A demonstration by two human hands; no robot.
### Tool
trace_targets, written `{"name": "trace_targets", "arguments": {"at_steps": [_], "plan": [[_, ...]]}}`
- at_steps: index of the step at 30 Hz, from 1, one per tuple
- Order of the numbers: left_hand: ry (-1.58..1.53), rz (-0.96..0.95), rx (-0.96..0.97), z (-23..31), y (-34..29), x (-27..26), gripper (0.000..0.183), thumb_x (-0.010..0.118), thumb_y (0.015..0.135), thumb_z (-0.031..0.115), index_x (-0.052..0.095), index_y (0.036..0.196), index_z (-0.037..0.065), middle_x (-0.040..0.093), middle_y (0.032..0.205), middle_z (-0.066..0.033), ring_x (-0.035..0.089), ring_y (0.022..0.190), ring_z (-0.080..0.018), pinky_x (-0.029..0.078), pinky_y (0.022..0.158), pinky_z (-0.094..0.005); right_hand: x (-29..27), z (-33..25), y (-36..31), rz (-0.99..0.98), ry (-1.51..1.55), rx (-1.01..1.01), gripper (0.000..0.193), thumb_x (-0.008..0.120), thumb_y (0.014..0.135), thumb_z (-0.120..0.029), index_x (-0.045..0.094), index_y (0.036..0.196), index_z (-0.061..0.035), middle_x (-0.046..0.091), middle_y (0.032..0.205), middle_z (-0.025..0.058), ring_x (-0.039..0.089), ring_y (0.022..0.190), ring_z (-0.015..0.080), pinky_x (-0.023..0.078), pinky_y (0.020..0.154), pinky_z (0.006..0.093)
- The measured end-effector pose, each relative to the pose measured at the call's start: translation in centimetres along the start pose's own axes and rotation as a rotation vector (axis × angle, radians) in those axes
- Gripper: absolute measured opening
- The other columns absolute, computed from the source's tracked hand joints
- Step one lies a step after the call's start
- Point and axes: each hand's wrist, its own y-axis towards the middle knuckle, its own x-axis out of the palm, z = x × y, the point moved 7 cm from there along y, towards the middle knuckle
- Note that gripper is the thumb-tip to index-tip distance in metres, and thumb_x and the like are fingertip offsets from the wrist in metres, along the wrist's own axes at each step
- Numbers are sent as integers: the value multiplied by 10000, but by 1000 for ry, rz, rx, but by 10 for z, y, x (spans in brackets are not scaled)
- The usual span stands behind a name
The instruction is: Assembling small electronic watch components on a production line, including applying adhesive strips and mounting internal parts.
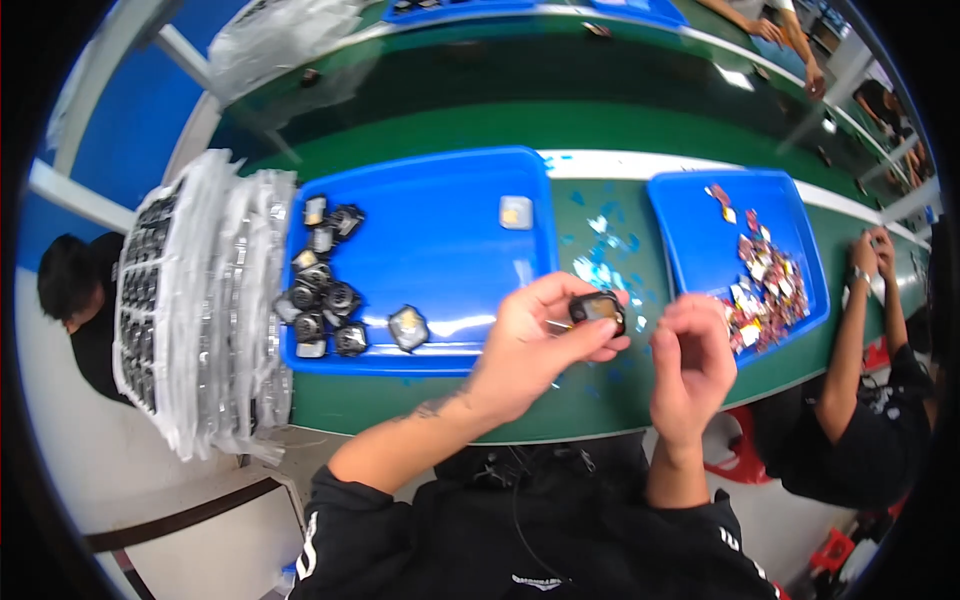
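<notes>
My left hand (525,350) is closed around a small black housing (604,309) with a brownish inner face, thumb across its front. Just right of it, my right hand (692,365) is raised with thumb and fingers drawn together; whether a small piece sits in the pinch cannot be made out. The two hands are apart. Behind my left hand lies a wide blue tray (430,250). Several similar black units (322,290) are heaped along its left side, a single unit (408,328) lies nearer the middle, and a pale square piece (516,212) sits at its far right.
A second blue tray (700,240) on the right holds a pile of small reddish and white scraps (768,278). Bluish film bits (600,265) litter the green bench (400,400) between trays. Plastic-wrapped stacked trays (200,310) stand left. A co-worker's arms (850,320) are at right.
</notes>
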Motion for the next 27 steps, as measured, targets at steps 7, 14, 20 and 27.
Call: {"name": "trace_targets", "arguments": {"at_steps": [7, 14, 20, 27], "plan": [[37, 76, 42, -5, 3, -5, 268, 585, 920, 3, 498, 1172, -19, 641, 1124, -163, 667, 979, -204, 572, 855, -301, 17, -8, 1, -25, -85, -87, 175, 677, 756, 103, 616, 893, 13, 614, 886, 127, 604, 820, 221, 485, 730, 307], [156, 74, 139, -9, -2, -2, 467, 568, 908, -47, 368, 1324, 21, 614, 1135, -146, 626, 1039, -178, 558, 879, -307, 26, -8, 7, 35, -212, -181, 203, 703, 730, 111, 639, 894, 9, 624, 869, 131, 628, 765, 251, 515, 664, 327], [227, 99, 276, -9, -6, 4, 675, 546, 907, -71, 199, 1464, 88, 609, 1150, -177, 623, 1004, -152, 526, 790, -237, 32, -2, 9, 51, -291, -187, 178, 690, 744, 104, 639, 888, 12, 627, 833, 134, 630, 735, 263, 513, 622, 330], [81, 104, 232, -14, 2, 1, 688, 534, 907, -86, 189, 1470, 107, 599, 1163, -183, 633, 1000, -179, 555, 831, -287, 35, -3, 12, 76, -418, -291, 168, 681, 753, 96, 636, 889, 9, 617, 819, 137, 624, 719, 275, 502, 599, 342]]}}
